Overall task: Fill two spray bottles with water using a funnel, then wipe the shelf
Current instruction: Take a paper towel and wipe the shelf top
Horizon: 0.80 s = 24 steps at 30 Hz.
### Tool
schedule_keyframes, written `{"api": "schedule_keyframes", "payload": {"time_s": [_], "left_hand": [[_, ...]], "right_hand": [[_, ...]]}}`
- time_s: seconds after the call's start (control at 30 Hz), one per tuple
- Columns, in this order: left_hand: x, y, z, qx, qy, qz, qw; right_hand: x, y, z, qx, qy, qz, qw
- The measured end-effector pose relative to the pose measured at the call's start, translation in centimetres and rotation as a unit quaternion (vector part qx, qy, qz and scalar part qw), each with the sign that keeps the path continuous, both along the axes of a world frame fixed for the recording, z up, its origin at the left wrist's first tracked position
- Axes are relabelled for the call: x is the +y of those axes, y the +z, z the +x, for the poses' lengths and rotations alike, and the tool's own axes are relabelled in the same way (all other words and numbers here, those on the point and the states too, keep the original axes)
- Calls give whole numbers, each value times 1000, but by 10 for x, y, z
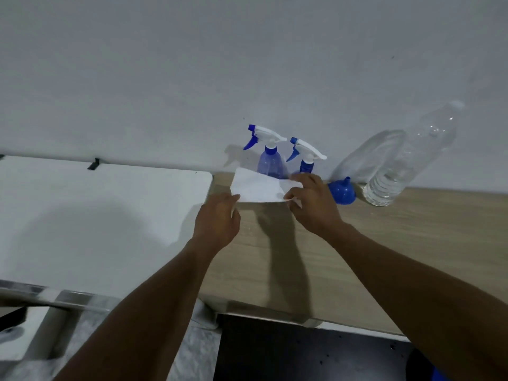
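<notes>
Both hands hold a white paper tissue (259, 188) above the wooden shelf (384, 243). My left hand (217, 218) pinches its lower left corner. My right hand (310, 202) pinches its right edge. Behind the tissue, against the wall, stand two blue spray bottles with white and blue trigger heads, one (270, 152) on the left and one (305, 158) on the right, their lower parts hidden by the tissue and my right hand. A blue funnel (342, 191) lies mouth down on the shelf to their right.
A large clear plastic water bottle (406, 160) stands at the right, close to the wall (247, 64). A white table top (96, 215) adjoins the shelf on the left. Below the shelf's front edge is dark floor (302, 353).
</notes>
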<state>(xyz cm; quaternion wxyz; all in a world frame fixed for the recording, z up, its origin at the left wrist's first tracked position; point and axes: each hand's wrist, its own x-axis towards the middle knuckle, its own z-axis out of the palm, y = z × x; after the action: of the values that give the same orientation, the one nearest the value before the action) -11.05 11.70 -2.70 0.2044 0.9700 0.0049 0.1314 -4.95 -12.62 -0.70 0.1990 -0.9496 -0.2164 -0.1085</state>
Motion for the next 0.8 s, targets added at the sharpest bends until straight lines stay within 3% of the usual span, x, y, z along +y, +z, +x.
{"api": "schedule_keyframes", "payload": {"time_s": [0.17,0.23,0.43,0.57,0.67,0.8], "left_hand": [[5,-47,-20,158,-40,68,984],[4,-53,-24,191,-33,98,976],[15,-51,-19,140,-2,46,989],[21,-53,-21,152,19,51,987],[25,-57,-25,171,19,78,982],[29,-57,-28,160,23,72,984]], "right_hand": [[-11,-64,-24,150,24,-92,984],[-16,-76,-31,165,25,-102,981],[-2,-71,-24,48,88,-103,990],[36,-79,-18,117,205,-155,959],[51,-92,-18,184,209,-173,945],[50,-100,-6,108,246,-169,948]]}}
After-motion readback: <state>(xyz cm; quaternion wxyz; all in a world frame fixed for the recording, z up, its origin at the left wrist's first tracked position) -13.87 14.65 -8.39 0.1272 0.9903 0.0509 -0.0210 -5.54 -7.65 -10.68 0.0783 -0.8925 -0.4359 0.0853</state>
